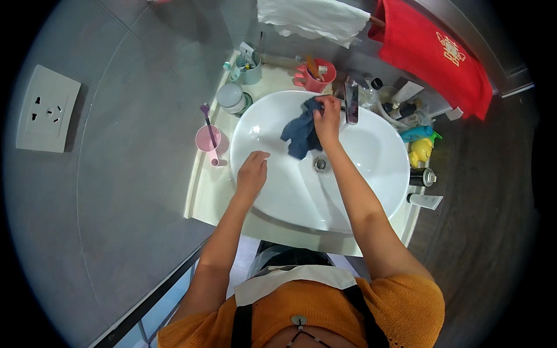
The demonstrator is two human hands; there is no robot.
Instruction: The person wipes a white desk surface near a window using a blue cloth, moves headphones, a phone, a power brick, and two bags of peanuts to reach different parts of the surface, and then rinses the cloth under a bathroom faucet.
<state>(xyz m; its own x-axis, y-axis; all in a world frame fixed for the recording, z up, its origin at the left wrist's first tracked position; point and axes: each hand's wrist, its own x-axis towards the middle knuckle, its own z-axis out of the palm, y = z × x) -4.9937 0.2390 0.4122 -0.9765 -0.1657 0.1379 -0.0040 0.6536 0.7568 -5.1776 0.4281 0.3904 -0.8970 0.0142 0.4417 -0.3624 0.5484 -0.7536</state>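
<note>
My right hand is closed on the upper end of a dark blue-grey cloth, near the faucet. The cloth hangs in loose folds over the back of the white oval sink, behind the drain. Over the sink's left side is my left hand, holding nothing, its fingers loosely bent and the thumb apart. The metal faucet rises just right of my right hand, which partly hides its base.
Left of the sink stand a pink cup with a purple toothbrush, and a lidded jar. Behind are a teal cup and a red cup. Several bottles, including a yellow one, line the right edge. A red towel hangs above.
</note>
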